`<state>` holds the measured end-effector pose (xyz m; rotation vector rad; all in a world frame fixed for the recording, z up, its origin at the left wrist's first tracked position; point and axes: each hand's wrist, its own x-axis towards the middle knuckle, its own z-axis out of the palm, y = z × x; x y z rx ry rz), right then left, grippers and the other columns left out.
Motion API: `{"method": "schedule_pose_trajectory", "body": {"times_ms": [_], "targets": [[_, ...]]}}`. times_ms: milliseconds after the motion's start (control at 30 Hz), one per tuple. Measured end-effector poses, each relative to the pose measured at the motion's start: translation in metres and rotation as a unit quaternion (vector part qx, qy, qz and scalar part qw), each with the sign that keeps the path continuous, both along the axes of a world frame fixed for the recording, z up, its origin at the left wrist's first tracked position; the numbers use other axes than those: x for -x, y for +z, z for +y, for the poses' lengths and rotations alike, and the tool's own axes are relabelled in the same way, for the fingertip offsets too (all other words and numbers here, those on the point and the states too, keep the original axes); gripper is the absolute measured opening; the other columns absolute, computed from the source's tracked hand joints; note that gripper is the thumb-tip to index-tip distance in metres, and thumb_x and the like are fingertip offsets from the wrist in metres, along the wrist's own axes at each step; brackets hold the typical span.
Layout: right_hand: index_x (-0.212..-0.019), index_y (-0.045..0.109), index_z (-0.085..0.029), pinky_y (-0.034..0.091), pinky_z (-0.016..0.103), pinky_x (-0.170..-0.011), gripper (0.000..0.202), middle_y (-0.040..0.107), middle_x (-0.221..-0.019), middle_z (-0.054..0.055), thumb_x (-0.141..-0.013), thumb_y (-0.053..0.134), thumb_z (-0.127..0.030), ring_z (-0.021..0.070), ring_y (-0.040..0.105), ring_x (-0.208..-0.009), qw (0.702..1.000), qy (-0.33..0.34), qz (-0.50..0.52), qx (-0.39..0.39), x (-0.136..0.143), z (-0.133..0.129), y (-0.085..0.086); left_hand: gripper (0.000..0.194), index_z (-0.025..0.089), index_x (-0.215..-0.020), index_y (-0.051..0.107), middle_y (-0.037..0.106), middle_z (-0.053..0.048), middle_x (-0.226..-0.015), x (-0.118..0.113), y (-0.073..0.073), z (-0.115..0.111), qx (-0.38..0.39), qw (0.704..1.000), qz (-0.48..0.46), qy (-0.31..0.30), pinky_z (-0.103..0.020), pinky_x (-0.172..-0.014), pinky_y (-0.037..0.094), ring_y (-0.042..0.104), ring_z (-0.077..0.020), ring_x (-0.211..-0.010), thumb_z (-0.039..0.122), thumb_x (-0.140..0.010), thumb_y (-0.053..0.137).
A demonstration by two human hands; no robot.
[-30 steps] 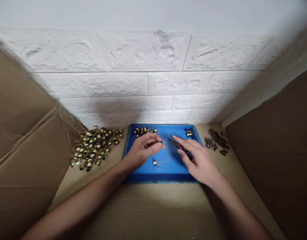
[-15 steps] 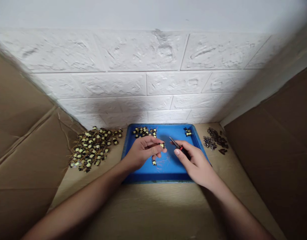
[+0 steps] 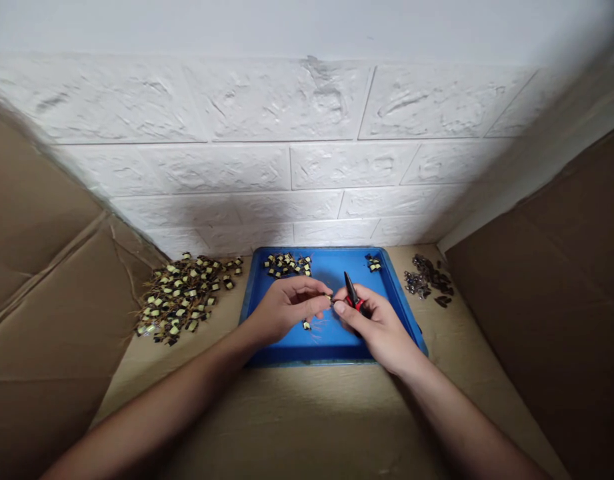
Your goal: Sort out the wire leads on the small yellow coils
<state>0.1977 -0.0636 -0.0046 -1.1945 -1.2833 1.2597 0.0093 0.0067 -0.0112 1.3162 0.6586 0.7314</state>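
Observation:
Over the blue tray (image 3: 331, 353), my left hand (image 3: 289, 307) pinches a small transformer (image 3: 328, 299) with yellow tape on it, mostly hidden by the fingers. My right hand (image 3: 374, 320) is closed round red-handled pliers (image 3: 353, 293) whose dark, tapered jaws point up and away. Its thumb and fingertip meet at the right end of the transformer, where the two hands nearly touch. Below my left fingers, another transformer (image 3: 307, 325) lies in the tray beside loose thin copper wires (image 3: 317, 331).
A cluster of transformers (image 3: 287, 265) sits at the tray's back left, and a smaller group (image 3: 373, 263) at its back right. Left of the tray is a large pile with wires (image 3: 181, 293); right are small shiny and dark pieces (image 3: 429, 279). Cardboard panels (image 3: 47, 300) and a white wall (image 3: 247, 167) surround the table.
My right hand has moved left to meet the transformer in my left hand. The pliers have swung more upright, and their red handles show more.

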Motion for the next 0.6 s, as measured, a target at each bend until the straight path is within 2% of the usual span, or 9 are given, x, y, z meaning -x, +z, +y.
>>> {"method": "schedule_pose_trajectory", "body": {"times_ms": [167,600], "targets": [[-0.087,0.062,-0.02,0.032,0.026,-0.06,0.021,0.052,-0.071,-0.003,-0.093,0.067,-0.04,0.011,0.04,-0.062,1.0,0.003,0.01,0.004,0.0003,0.0003,-0.0012,0.024,0.013,-0.1,0.074,0.071,-0.002,-0.07,0.0016,0.0008,-0.0012,0.004,0.999,0.027,-0.018,-0.019,-0.055,0.051,0.062,-0.0087,-0.059,0.032,-0.085,0.074],[-0.088,0.062,-0.019,0.025,0.026,-0.052,0.026,0.047,-0.061,-0.006,-0.089,0.071,-0.043,0.0096,0.036,-0.054,0.998,0.023,0.048,0.046,-0.003,0.0006,-0.0067,0.021,0.013,-0.093,0.075,0.07,-0.001,-0.065,0.0011,0.0025,-0.0031,0.029,0.999,0.024,-0.014,-0.019,-0.054,0.052,0.063,-0.0091,-0.058,0.032,-0.083,0.076]]}}
